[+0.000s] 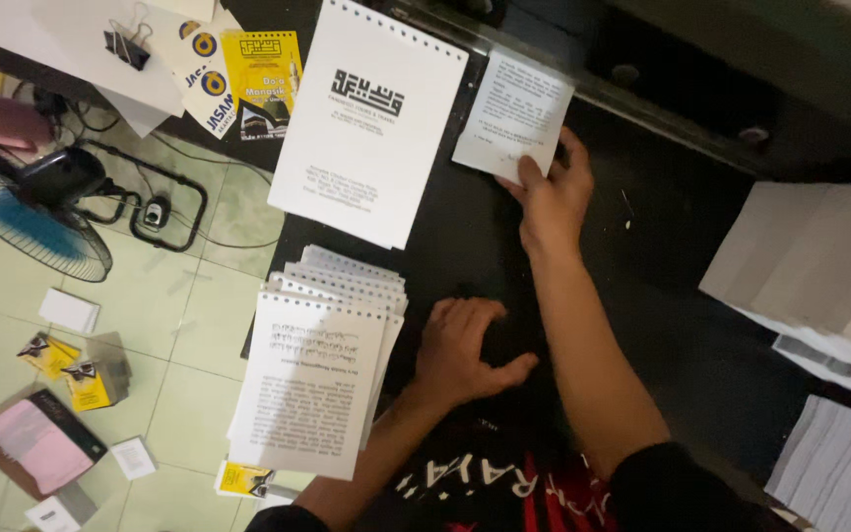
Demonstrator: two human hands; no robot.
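Observation:
My right hand (pixel 550 195) reaches forward over the black table (pixel 672 296) and pinches the lower edge of a small white printed sheet (pixel 512 113). To its left lies a larger white punched cover page (pixel 366 123) with a dark emblem. My left hand (pixel 460 350) rests palm down on the table, fingers curled, holding nothing. Just left of my left hand sits a fanned stack of punched printed pages (pixel 312 384) that overhangs the table's edge.
White paper stacks lie at the right (pixel 819 256) and lower right (pixel 839 463). A yellow booklet (pixel 260 79) and a black binder clip (pixel 126 46) lie at the top left. On the tiled floor stand a fan (pixel 27 212), cables, small boxes and a pink-filled box (pixel 36 443).

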